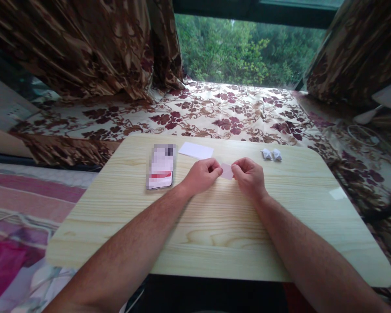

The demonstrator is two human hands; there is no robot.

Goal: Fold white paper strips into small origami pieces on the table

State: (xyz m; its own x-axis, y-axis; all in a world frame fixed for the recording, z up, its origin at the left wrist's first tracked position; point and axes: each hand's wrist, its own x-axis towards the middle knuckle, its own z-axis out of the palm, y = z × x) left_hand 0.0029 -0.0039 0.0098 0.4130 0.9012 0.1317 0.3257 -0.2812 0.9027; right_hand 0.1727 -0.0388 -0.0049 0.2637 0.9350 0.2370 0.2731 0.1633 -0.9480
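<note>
Between my two hands is a small piece of white paper [227, 171], held above the middle of the wooden table. My left hand [203, 174] pinches its left edge, thumb and fingers closed. On the opposite edge, my right hand [249, 176] is closed on the same paper. Part of the sheet is hidden by the fingers. A flat stack of white paper [196, 151] lies just beyond my left hand. Two small folded paper shapes [271, 154] sit side by side, farther back to the right of my right hand.
A phone [160, 167], partly blurred out, lies on the table [215, 234] left of my left hand. A white patch [338, 193] shows near the table's right edge. Behind stands a ledge with floral cloth [228, 113], below a window between curtains.
</note>
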